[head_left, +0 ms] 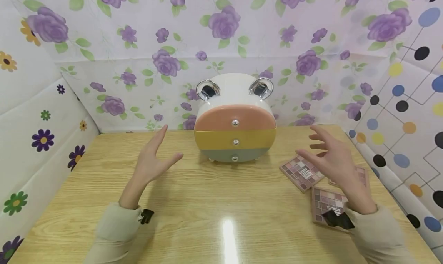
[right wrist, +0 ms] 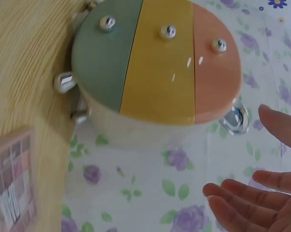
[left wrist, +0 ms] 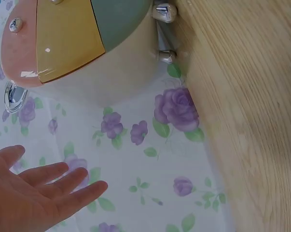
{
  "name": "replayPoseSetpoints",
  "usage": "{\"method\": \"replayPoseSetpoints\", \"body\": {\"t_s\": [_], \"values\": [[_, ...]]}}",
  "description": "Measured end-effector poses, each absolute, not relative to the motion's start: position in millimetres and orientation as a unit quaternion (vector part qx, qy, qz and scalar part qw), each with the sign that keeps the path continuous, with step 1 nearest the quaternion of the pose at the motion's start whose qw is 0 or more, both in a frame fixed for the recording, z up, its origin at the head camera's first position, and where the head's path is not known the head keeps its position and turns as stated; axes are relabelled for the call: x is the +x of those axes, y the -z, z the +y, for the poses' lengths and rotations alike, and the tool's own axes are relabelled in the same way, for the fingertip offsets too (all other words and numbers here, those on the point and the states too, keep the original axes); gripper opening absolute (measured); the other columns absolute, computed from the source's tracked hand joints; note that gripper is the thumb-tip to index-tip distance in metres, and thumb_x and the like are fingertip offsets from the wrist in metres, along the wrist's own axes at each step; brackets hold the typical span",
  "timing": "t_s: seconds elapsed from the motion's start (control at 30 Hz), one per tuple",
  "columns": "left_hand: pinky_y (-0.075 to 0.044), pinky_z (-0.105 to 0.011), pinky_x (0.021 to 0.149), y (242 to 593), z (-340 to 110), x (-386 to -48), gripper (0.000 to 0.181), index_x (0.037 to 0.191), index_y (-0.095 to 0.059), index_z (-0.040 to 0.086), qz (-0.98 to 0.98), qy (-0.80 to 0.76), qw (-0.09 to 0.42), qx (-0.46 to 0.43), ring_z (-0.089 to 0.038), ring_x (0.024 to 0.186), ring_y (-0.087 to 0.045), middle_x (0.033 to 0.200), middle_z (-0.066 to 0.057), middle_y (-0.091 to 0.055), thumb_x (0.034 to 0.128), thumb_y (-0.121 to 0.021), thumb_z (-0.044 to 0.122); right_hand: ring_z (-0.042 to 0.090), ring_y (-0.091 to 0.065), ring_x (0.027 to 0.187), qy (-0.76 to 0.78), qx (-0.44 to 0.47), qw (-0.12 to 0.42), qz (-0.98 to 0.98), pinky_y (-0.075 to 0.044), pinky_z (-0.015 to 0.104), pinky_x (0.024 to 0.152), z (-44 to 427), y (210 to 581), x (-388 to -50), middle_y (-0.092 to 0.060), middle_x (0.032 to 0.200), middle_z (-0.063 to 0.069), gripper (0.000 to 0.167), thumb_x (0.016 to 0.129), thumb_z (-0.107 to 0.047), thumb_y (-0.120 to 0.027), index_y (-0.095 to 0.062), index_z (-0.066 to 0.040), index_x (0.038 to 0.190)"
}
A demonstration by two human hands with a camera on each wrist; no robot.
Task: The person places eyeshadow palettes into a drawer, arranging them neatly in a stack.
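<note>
The 3-knobbed box (head_left: 235, 139) stands on the bench (head_left: 194, 202) between the left hand (head_left: 149, 162) and right hand (head_left: 333, 160), touching neither. Both hands' fingers are apart, holding nothing; steadying it likely calls for even palm contact on opposite sides.

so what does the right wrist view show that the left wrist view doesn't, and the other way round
Only the right wrist view shows the right hand, part of a palette and the green front's knob. Only the left wrist view shows the left hand. Both show the box with its coral, yellow and green fronts, the wooden tabletop and the purple-flowered cloth.
</note>
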State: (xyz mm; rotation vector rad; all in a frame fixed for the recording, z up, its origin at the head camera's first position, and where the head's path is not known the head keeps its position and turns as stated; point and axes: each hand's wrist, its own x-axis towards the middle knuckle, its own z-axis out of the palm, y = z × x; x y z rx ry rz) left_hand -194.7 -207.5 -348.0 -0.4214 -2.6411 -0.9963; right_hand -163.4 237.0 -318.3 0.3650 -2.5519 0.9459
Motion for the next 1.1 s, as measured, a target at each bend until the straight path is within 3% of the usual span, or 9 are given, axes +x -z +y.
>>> {"method": "replayPoseSetpoints", "body": {"t_s": [0.27,0.5,0.6,0.8,1.0,1.1], "values": [[-0.036,-0.058,0.093,345,-198,-209,0.078,0.146,-0.022,0.024,-0.886,0.425,0.125,-0.137,-0.036,0.126,-0.035,0.147,-0.009,-0.027,0.0822,-0.066,0.035,0.032,-0.065,0.075,-0.396,0.158,0.248,-0.87,-0.054,0.042,0.061,208,323,-183,-0.065,0.097,0.02,0.054,0.076,-0.017,-0.074,-0.053,-0.006,0.125],[-0.039,-0.055,0.092,347,-187,-223,0.07,0.144,-0.028,0.021,-0.857,0.482,0.106,-0.147,-0.033,0.125,-0.037,0.146,-0.008,-0.027,0.0844,-0.066,0.025,0.028,-0.065,0.07,-0.441,0.177,0.282,-0.833,-0.05,0.015,0.061,181,331,-200,-0.067,0.087,0.017,0.042,0.075,-0.009,-0.075,-0.061,-0.002,0.113],[-0.041,-0.052,0.091,344,-181,-224,0.068,0.144,-0.029,0.017,-0.845,0.504,0.095,-0.152,-0.034,0.125,-0.037,0.147,-0.008,-0.026,0.0852,-0.065,0.018,0.028,-0.065,0.07,-0.457,0.189,0.292,-0.819,-0.047,0.01,0.06,170,332,-204,-0.067,0.086,0.017,0.04,0.074,-0.006,-0.075,-0.062,0.0,0.111],[-0.043,-0.048,0.091,332,-168,-221,0.068,0.143,-0.026,0.007,-0.829,0.53,0.076,-0.164,-0.037,0.125,-0.036,0.148,-0.013,-0.021,0.0856,-0.063,0.008,0.031,-0.063,0.07,-0.487,0.194,0.309,-0.794,-0.05,0.015,0.059,142,320,-198,-0.065,0.083,0.023,0.038,0.072,0.003,-0.074,-0.061,0.01,0.106],[-0.044,-0.042,0.09,350,-167,-241,0.067,0.142,-0.031,0.013,-0.808,0.56,0.079,-0.163,-0.033,0.125,-0.038,0.148,-0.005,-0.024,0.0848,-0.065,0.015,0.031,-0.062,0.067,-0.503,0.201,0.326,-0.775,-0.054,0.032,0.058,124,323,-207,-0.064,0.082,0.024,0.035,0.07,0.003,-0.075,-0.062,0.01,0.102],[-0.045,-0.042,0.089,361,-166,-252,0.066,0.142,-0.033,0.013,-0.804,0.563,0.086,-0.171,-0.034,0.124,-0.038,0.147,-0.004,-0.028,0.0847,-0.065,0.017,0.029,-0.063,0.066,-0.511,0.211,0.333,-0.764,-0.054,0.033,0.056,118,336,-221,-0.065,0.081,0.021,0.035,0.07,0.0,-0.076,-0.062,0.007,0.101]]}}
